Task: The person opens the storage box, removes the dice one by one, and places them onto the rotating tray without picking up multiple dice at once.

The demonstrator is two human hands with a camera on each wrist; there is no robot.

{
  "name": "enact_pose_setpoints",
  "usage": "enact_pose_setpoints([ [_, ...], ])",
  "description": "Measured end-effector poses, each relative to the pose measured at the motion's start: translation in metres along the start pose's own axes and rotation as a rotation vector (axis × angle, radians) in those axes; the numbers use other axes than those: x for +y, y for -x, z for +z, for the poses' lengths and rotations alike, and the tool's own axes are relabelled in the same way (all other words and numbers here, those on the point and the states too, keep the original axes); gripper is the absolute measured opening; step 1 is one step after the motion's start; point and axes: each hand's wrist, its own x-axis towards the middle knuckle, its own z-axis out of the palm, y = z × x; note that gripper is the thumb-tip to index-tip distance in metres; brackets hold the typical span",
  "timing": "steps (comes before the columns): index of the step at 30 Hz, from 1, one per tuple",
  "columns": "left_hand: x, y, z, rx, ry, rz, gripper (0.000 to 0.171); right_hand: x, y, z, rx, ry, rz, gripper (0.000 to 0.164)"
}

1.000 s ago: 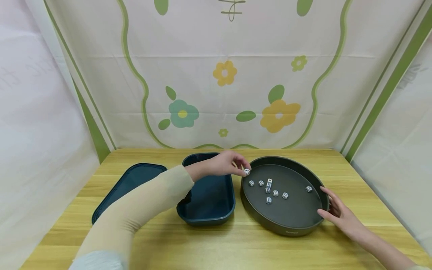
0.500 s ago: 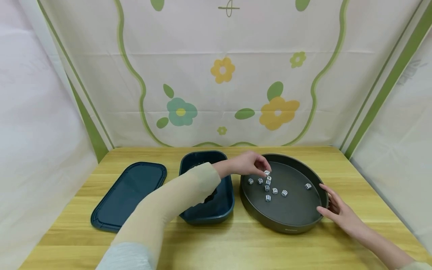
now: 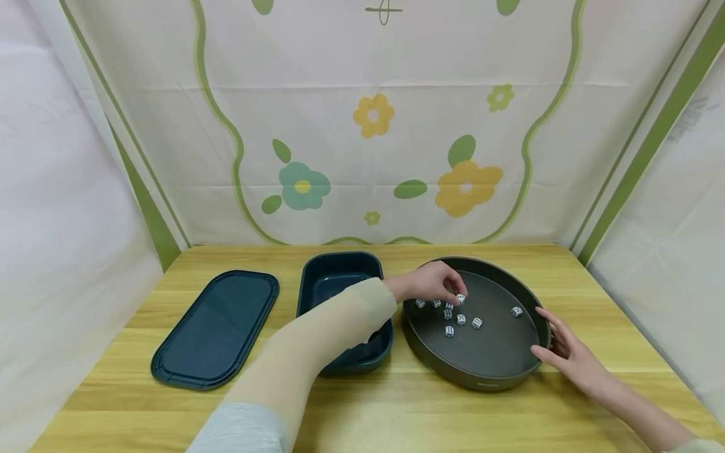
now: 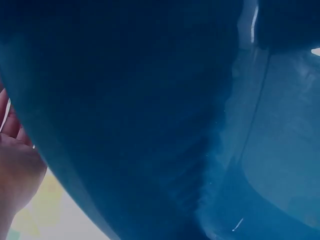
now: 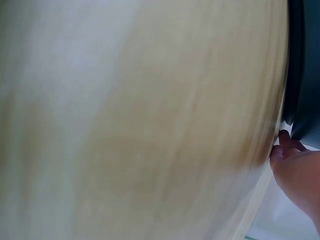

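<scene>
Between thumb and fingertips my left hand (image 3: 433,282) pinches a white die (image 3: 460,299), low over the round dark cake pan (image 3: 493,385). Several other white dice lie in the pan, some partly behind that hand; one die (image 3: 517,311) sits alone near the right wall. My right hand (image 3: 569,352) holds the pan's right side, its thumb over the rim and fingers along the outer wall. At the edge of the right wrist view, this hand (image 5: 297,167) touches the pan's wall. The left wrist view has part of the left hand (image 4: 22,165), but no die shows.
A deep dark blue box (image 3: 308,277) stands left of the pan, partly covered by the left forearm. Its flat matching lid (image 3: 218,330) lies farther left on the wooden table (image 3: 391,421). A flowered cloth (image 3: 340,126) hangs behind the table.
With the die in its pinch, my left hand has moved right from the pan's left rim to above the loose dice. The right hand stays at the pan's side.
</scene>
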Motion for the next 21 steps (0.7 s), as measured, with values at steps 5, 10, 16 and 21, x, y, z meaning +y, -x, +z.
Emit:
enact_pose_setpoints([
  [5,0.000,-0.003,0.001,0.009,-0.041,-0.006,0.015,0.000,0.000,0.001,-0.006,-0.004,-0.005,0.076],
  [10,-0.001,-0.004,0.002,0.008,-0.047,-0.018,0.016,-0.001,-0.002,0.002,-0.011,-0.014,0.000,0.075],
  [16,-0.005,-0.001,0.000,0.025,-0.013,0.001,0.021,-0.002,-0.003,0.003,-0.019,-0.028,0.017,0.075],
  [21,-0.006,0.007,-0.006,0.044,0.049,-0.015,0.022,-0.002,-0.002,0.003,-0.013,-0.022,0.022,0.076],
])
